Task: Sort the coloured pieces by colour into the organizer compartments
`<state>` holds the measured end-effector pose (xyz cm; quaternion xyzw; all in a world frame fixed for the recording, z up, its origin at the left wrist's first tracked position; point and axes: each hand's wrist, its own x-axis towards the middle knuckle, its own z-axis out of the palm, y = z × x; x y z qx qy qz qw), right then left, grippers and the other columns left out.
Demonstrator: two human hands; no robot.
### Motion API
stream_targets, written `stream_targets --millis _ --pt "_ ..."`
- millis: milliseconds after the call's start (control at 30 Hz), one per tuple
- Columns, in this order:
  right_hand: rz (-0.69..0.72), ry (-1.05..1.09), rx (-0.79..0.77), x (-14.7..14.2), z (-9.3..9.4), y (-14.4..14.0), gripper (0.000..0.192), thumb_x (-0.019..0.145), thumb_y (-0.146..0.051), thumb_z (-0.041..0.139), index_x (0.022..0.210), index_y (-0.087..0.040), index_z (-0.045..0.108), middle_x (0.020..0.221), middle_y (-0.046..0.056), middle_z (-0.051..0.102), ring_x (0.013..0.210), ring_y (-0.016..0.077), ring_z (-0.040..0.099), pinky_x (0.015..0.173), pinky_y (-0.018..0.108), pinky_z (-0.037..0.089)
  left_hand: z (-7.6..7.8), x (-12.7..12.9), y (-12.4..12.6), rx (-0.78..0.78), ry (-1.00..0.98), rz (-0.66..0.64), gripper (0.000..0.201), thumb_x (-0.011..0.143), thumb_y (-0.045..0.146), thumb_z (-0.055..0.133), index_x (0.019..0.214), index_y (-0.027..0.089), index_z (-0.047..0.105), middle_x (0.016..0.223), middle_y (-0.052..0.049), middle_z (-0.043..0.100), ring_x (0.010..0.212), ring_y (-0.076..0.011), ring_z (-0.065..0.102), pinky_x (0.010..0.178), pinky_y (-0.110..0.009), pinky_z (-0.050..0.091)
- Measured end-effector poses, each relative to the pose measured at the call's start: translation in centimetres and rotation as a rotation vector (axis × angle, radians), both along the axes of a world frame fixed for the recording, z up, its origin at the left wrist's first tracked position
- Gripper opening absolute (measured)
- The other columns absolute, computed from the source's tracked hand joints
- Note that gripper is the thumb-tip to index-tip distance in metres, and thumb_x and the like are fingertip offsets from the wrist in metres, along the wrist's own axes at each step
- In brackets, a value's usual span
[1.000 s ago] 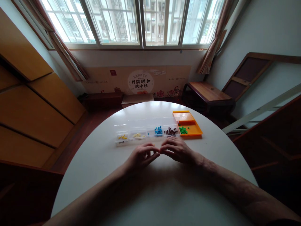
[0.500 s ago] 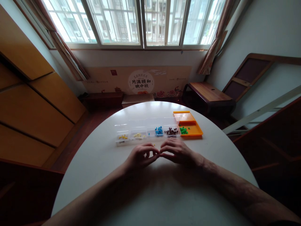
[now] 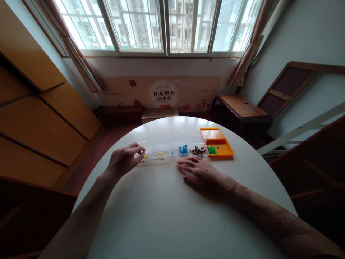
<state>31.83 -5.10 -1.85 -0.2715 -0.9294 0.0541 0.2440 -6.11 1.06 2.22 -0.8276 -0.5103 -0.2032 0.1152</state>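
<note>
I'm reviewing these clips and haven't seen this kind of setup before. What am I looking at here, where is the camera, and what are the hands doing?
There is no machine here: a person works with bare hands, and the single camera sits on their head, looking forward and down, so both arms reach in from the bottom. In front is a round white table. On it lies a clear plastic box with compartments of small yellow, pale, blue and dark pieces, and beside it an orange tray holding green pieces. The left hand is at the box's left end, fingertips pinched over the yellow pieces; whether it grips one is too small to tell. The right hand lies flat on the table, holding nothing.
</note>
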Motion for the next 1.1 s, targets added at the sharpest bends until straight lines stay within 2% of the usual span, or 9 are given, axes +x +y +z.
stream_targets --millis 133,333,533,700,767,867,1000,1100 --pt "-0.001 0.005 0.017 -0.2 0.3 -0.2 0.042 0.108 -0.03 0.064 0.149 -0.02 0.067 0.147 0.012 0.074 0.135 0.0318 0.065 0.119 0.052 0.055 0.0 -0.7 0.2 -0.018 0.025 0.024 0.026 0.105 0.04 0.061 0.101 0.028 0.084 0.105 0.002 0.081 0.067 -0.0136 0.065 0.061 -0.03 0.037" --pt "0.0 0.093 0.027 -0.6 0.1 -0.1 0.024 0.11 -0.019 0.06 0.128 -0.024 0.075 0.127 0.009 0.08 0.116 0.0263 0.072 0.107 0.048 0.06 0.6 -1.8 0.3 -0.074 0.061 -0.003 0.028 0.102 0.042 0.06 0.098 0.027 0.084 0.1 0.001 0.081 0.066 -0.0151 0.064 0.061 -0.031 0.036" --pt "-0.009 0.108 -0.02 -1.1 0.1 -0.7 0.016 0.113 -0.02 0.058 0.11 -0.024 0.073 0.116 0.008 0.079 0.107 0.0246 0.069 0.098 0.044 0.061 1.4 -3.0 -0.7 -0.102 0.017 -0.044 0.026 0.102 0.042 0.061 0.099 0.028 0.083 0.1 0.001 0.081 0.073 -0.0158 0.068 0.063 -0.029 0.036" --pt "-0.01 0.077 -0.034 -1.8 0.2 -1.3 0.016 0.114 -0.021 0.056 0.106 -0.024 0.069 0.112 0.009 0.075 0.104 0.0245 0.068 0.094 0.041 0.06 1.3 -3.9 -1.5 -0.1 -0.072 -0.143 0.024 0.102 0.04 0.065 0.095 0.026 0.083 0.093 0.002 0.079 0.061 -0.0111 0.058 0.061 -0.027 0.038" --pt "-0.022 0.057 -0.032 -2.1 0.0 -1.5 0.013 0.114 -0.023 0.056 0.108 -0.024 0.067 0.113 0.009 0.074 0.105 0.0252 0.067 0.095 0.042 0.06 1.0 -3.1 -2.1 -0.088 -0.131 -0.199 0.025 0.102 0.04 0.066 0.092 0.025 0.083 0.091 0.001 0.078 0.061 -0.0105 0.057 0.061 -0.026 0.038" --pt "-0.047 0.066 -0.017 -2.8 -0.1 -1.8 0.011 0.115 -0.025 0.055 0.111 -0.023 0.065 0.115 0.01 0.074 0.107 0.0265 0.067 0.094 0.043 0.06 0.4 -0.3 -3.7 -0.118 -0.27 -0.31 0.025 0.104 0.038 0.067 0.091 0.023 0.083 0.088 0.0 0.077 0.061 -0.0097 0.057 0.062 -0.024 0.041" --pt "-0.1 0.19 0.032 -4.2 0.4 -2.5 0.013 0.117 -0.025 0.051 0.113 -0.023 0.062 0.112 0.011 0.073 0.104 0.0258 0.068 0.091 0.041 0.059 -1.1 4.0 -6.5 -0.33 -0.497 -0.476 0.023 0.105 0.038 0.07 0.096 0.021 0.084 0.086 -0.002 0.074 0.063 -0.0097 0.058 0.063 -0.023 0.046" --pt "-0.107 0.298 0.06 -5.3 1.0 -3.0 0.012 0.117 -0.025 0.052 0.114 -0.023 0.063 0.108 0.009 0.072 0.099 0.0241 0.068 0.088 0.039 0.059 -2.1 6.2 -8.0 -0.446 -0.665 -0.511 0.023 0.104 0.039 0.072 0.103 0.02 0.084 0.084 -0.003 0.074 0.063 -0.0101 0.056 0.059 -0.022 0.046"
